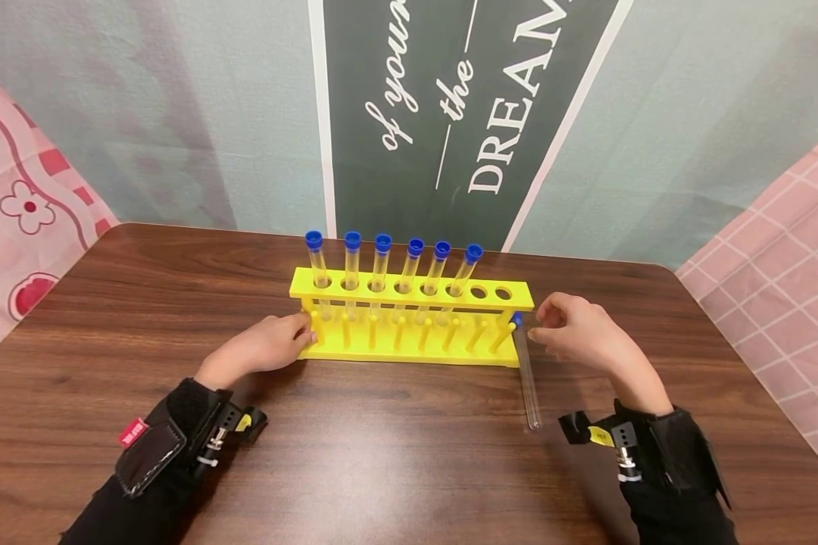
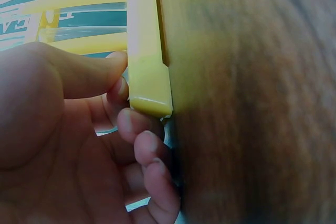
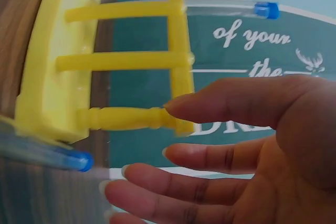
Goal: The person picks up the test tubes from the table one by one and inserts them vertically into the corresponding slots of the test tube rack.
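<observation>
A yellow test tube rack (image 1: 409, 353) stands on the table, several clear test tubes with blue caps (image 1: 382, 244) upright or slightly tilted in its holes. The two rightmost holes hold no tube. At the rack's left end my left hand (image 1: 273, 344) grips the base, thumb on the inner side and fingers around the end. One more capped test tube (image 1: 529, 386) lies on the table by the rack's right end, its blue cap (image 3: 82, 161) towards the back. Just right of that cap hovers my right hand (image 1: 579, 333), fingers apart and loosely bent, with nothing held.
The brown wooden table (image 1: 382, 454) ends at a hanging cloth (image 1: 245, 113) behind the rack, printed with a dark lettered panel. Pink patterned cloths hang at the left and right sides. A row of yellow pegs (image 1: 426, 333) rises from the rack's front.
</observation>
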Demonstrator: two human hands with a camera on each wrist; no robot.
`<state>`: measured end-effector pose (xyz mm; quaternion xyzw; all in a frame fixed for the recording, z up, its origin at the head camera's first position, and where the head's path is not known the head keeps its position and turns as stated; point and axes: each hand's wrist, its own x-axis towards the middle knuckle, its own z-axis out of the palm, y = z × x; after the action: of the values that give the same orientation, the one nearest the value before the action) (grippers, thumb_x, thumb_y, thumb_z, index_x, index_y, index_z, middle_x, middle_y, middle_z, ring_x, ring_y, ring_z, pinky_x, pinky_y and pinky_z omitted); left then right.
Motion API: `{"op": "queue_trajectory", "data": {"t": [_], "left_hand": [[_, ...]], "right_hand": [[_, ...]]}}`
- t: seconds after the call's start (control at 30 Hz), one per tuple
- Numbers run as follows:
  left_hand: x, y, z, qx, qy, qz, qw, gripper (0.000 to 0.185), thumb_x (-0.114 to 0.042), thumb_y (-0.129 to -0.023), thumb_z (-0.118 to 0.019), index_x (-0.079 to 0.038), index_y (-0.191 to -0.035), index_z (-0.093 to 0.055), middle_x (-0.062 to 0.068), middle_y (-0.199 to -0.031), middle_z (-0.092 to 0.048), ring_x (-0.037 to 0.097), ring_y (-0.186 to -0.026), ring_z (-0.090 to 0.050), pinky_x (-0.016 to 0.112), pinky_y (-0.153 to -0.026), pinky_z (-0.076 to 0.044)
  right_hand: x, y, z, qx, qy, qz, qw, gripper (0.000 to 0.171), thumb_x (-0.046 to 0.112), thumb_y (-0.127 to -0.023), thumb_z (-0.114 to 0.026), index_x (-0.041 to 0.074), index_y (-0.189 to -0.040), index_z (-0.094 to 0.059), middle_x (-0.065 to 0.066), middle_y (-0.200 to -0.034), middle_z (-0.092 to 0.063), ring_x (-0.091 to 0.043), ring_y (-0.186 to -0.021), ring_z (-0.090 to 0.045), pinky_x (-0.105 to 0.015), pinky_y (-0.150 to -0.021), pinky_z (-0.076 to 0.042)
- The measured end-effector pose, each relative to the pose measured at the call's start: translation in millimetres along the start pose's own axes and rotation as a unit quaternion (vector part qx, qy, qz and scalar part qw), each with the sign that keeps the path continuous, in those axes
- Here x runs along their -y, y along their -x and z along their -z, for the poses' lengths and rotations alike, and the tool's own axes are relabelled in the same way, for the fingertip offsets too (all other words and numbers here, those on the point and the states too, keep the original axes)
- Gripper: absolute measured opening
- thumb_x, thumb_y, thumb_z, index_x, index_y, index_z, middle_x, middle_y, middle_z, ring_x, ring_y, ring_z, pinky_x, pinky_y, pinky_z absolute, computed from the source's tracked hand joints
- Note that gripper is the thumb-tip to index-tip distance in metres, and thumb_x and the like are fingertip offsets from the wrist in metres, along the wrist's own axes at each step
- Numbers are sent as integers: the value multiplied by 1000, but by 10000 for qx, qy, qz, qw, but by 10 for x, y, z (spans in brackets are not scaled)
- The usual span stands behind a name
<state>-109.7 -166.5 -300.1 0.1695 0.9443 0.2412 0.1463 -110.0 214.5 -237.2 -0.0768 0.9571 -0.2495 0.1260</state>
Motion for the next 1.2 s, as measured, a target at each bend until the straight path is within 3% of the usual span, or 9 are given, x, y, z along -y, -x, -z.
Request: {"op": "queue_trajectory", "data": {"t": [0.37, 0.6, 1.2], "left_hand": [[4, -6, -4, -1, -45, 31, 10000, 17, -15, -96, -46, -4, -82, -46, 3, -64, -37, 16, -55, -36, 27, -54, -31], [5, -5, 0, 12, -35, 30, 10000, 17, -15, -96, -46, -4, -82, -46, 4, -63, -37, 16, -55, -36, 28, -54, -31], [11, -16, 0, 3, -39, 17, 10000, 17, -14, -95, -46, -3, -83, -47, 4, -64, -37, 17, -57, -38, 29, -56, -33]], "right_hand": [[-178, -169, -126, 521, -225, -418, 9975, 34, 15, -84, -61, -9, -104, -48, -20, -93, -53, -19, -61, -58, -35, -53, -51], [-236, -221, -197, 853, -566, -697, 9923, 36, 16, -85, -62, -8, -107, -47, -17, -85, -55, -20, -60, -57, -35, -53, -51], [-281, -290, -277, 942, -745, -951, 9882, 36, 13, -86, -59, -8, -110, -43, -17, -72, -52, -21, -53, -56, -36, -50, -51]]}}
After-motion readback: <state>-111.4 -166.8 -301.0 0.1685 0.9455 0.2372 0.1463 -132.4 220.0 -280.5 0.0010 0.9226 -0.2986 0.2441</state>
